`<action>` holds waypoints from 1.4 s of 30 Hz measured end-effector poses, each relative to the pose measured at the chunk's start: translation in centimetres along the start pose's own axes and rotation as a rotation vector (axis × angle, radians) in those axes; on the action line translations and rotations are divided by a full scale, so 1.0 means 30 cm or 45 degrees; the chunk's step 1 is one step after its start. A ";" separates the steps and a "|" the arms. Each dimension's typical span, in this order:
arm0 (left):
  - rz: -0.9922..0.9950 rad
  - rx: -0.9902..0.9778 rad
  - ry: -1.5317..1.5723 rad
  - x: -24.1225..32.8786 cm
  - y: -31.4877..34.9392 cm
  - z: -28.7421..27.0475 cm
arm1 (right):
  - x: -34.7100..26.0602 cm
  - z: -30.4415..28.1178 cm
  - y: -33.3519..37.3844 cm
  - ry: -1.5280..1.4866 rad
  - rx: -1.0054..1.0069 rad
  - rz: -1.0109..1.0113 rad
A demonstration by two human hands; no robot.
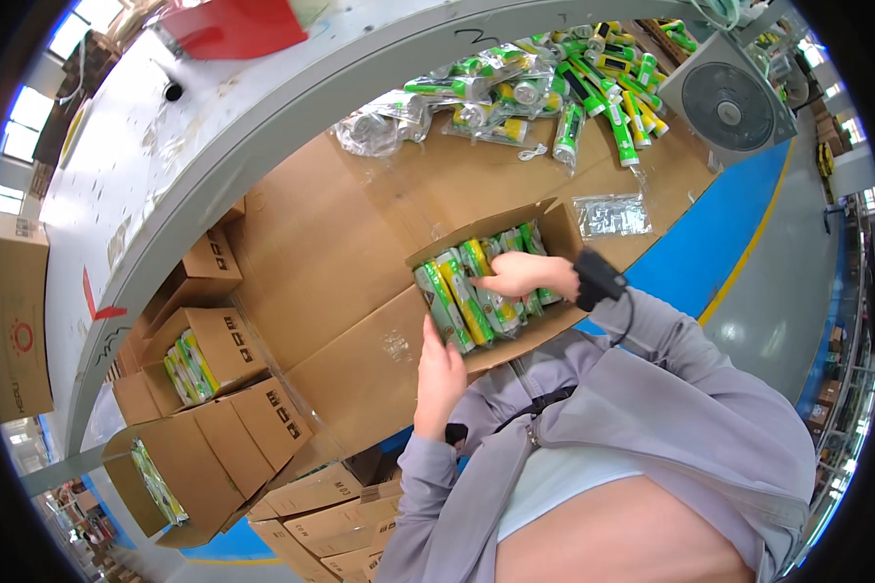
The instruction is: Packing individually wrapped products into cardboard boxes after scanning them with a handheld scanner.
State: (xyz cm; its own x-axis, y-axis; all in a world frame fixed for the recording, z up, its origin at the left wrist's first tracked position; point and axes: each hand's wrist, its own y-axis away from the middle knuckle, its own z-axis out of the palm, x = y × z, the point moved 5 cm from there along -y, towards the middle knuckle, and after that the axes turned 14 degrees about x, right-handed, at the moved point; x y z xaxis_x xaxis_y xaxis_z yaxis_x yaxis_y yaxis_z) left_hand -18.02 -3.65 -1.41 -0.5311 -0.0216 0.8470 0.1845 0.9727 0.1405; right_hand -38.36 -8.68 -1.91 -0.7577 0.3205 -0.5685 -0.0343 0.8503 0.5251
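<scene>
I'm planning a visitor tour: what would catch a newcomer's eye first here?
First, the heap of green-and-yellow packages at the top. Next, the open carton near the middle, the right hand over its packets. A red object stands out at upper left.

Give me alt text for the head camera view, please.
A person's right hand reaches over a row of green and yellow packages in an open cardboard box, the left hand at its near left corner. Similar items are piled beyond, and more open boxes stand at left.

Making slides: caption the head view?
Left hand and right hand at a brown cardboard box of slim green-yellow packages.
</scene>
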 end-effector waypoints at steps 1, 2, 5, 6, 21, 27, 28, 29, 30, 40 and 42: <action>-0.048 0.018 0.036 0.002 0.003 -0.017 | -0.012 -0.067 0.035 -0.158 -0.150 0.085; -0.149 0.037 0.014 -0.032 0.017 -0.028 | -0.016 -0.173 0.060 -0.471 -0.003 0.015; -0.321 0.067 0.076 -0.039 0.040 -0.025 | 0.233 -0.463 -0.015 -0.871 0.746 0.136; -0.345 0.100 0.069 -0.017 0.044 -0.026 | 0.363 -0.534 -0.052 -0.889 1.045 0.211; -0.441 0.289 -0.108 0.081 0.048 -0.011 | 0.970 -0.676 -0.490 0.047 0.996 0.801; -0.315 0.252 -0.147 0.072 0.032 -0.018 | 0.999 -0.698 -0.349 -0.913 0.687 0.750; -0.351 0.226 -0.145 0.071 0.034 -0.023 | 0.954 -0.695 -0.309 -1.316 0.627 0.708; -0.345 0.216 -0.143 0.084 0.029 -0.028 | 0.917 -0.705 -0.264 -1.720 0.568 0.652; -0.360 0.187 -0.139 0.098 0.027 -0.032 | 0.921 -0.697 -0.233 -2.025 0.283 0.481; -0.096 0.108 -0.126 0.073 0.035 -0.050 | 0.756 -0.565 0.031 -2.003 0.560 0.349; -0.226 0.066 -0.169 0.066 0.043 -0.059 | 0.700 -0.551 0.089 -1.956 0.508 0.244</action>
State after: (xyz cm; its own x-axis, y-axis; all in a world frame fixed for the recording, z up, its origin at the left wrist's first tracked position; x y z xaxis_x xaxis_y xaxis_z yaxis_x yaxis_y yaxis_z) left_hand -17.37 -2.84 1.37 -0.6564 -0.1663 0.7358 0.0376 0.9670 0.2521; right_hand -65.14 -6.57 -1.99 0.6230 0.3177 -0.7148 0.3312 0.7207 0.6090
